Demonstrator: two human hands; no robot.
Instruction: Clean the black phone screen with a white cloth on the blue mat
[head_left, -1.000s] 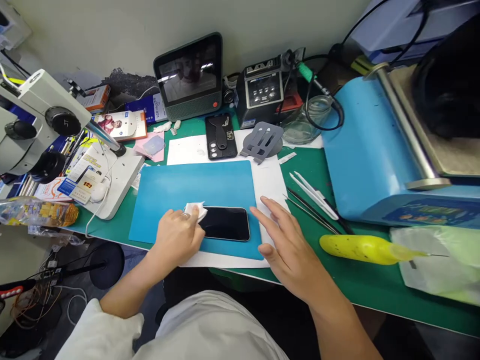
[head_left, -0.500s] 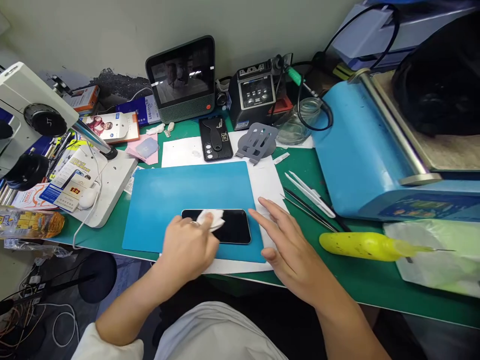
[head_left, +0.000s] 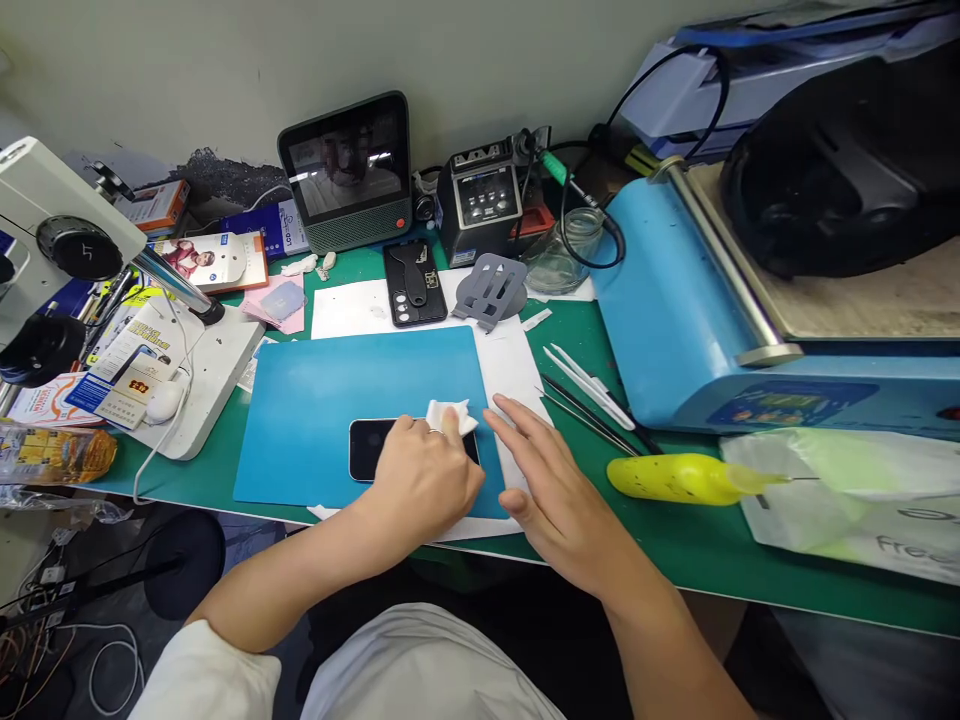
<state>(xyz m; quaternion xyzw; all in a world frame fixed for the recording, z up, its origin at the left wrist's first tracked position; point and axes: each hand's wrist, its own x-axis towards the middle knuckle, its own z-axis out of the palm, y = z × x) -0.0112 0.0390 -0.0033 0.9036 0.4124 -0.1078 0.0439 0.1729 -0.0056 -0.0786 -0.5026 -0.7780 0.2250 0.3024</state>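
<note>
A black phone (head_left: 369,447) lies screen up on a blue mat (head_left: 330,400) near the bench's front edge. My left hand (head_left: 424,480) covers the phone's right half and pinches a small white wipe (head_left: 450,415) against the glass. My right hand (head_left: 551,490) lies flat with fingers stretched out just right of the phone, on the mat's edge and the white paper (head_left: 517,365) under it. Nothing is in the right hand.
A microscope (head_left: 67,250) on a white base stands at the left. Behind the mat are a second phone (head_left: 409,283), a grey stand (head_left: 490,287), a small screen (head_left: 346,172) and a soldering station (head_left: 480,197). Tweezers (head_left: 589,390), a yellow bottle (head_left: 675,477) and a blue roller machine (head_left: 697,300) lie to the right.
My left hand has slid the white wipe rightward along the phone, from its left end to its right end. The right hand stayed beside the phone; the view shifted slightly.
</note>
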